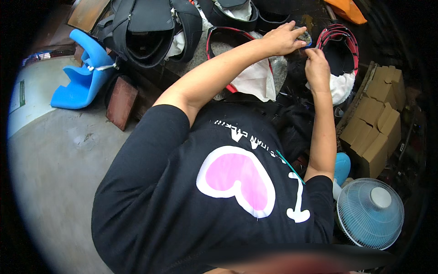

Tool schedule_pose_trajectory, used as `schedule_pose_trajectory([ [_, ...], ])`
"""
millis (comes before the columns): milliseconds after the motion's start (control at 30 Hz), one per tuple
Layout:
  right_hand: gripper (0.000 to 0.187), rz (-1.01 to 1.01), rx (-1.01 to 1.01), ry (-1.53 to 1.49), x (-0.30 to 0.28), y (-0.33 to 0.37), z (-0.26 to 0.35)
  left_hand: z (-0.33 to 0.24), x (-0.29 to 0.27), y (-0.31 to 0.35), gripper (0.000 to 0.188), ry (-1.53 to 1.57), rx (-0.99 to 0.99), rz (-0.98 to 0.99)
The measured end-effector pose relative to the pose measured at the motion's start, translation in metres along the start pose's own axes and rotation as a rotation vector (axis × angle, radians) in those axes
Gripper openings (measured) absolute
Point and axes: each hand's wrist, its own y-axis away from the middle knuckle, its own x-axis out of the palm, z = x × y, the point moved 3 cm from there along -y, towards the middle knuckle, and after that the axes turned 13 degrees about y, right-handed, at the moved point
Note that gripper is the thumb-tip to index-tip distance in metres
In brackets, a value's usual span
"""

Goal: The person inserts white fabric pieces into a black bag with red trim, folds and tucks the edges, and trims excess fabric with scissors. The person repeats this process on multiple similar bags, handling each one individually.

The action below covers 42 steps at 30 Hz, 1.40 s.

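Observation:
My left hand (286, 39) reaches across to the far middle, fingers stretched out over a small round grey container with a blue rim (308, 39). Just right of it, my right hand (317, 68) is closed with its knuckles up, close to the container's rim; what it grips, if anything, is hidden. Beside the right hand stands a curved black piece with red edging (355, 50), a bunched white cloth (342, 87) at its near end. Under my left forearm lies another red-edged black piece (210, 45) with a white sheet (258, 82) in it.
Black bags (153, 23) crowd the far left, near a blue curved plastic piece (89, 84) and a brown block (122, 103). Cardboard boxes (372, 128) stack at the right, with a caged fan (369, 214) nearer. Something orange (347, 10) lies at the far right.

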Motion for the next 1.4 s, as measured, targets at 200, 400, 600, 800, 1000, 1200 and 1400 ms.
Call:
schedule_pose_trajectory([
  [200, 0.022, -0.315, -0.084, -0.521, -0.052, -0.001, 0.036, -0.005, -0.075, 0.073, 0.02, 0.185, 0.089, -0.295],
  [400, 0.037, -0.157, -0.077, -0.681, -0.013, 0.002, 0.096, 0.013, -0.068, 0.117, 0.041, 0.038, -0.029, -0.124],
  [600, 0.034, 0.243, 0.112, -0.583, 0.056, 0.008, 0.073, 0.035, -0.041, 0.098, 0.036, -0.082, -0.111, 0.115],
  [800, 0.034, 0.376, 0.114, -0.806, 0.106, 0.012, 0.039, 0.034, -0.028, 0.08, 0.023, -0.286, -0.14, 0.022],
  [1000, 0.042, 0.395, 0.09, -0.75, 0.103, 0.018, 0.038, 0.047, -0.023, 0.078, 0.022, -0.361, -0.131, -0.003],
  [1200, 0.047, 0.349, -0.11, -0.47, 0.088, 0.015, 0.051, 0.065, -0.026, 0.081, 0.009, -0.284, -0.142, -0.153],
  [1400, 0.06, 0.318, -0.3, 0.18, 0.07, 0.022, 0.077, 0.065, -0.027, 0.083, 0.006, -0.213, -0.183, -0.189],
])
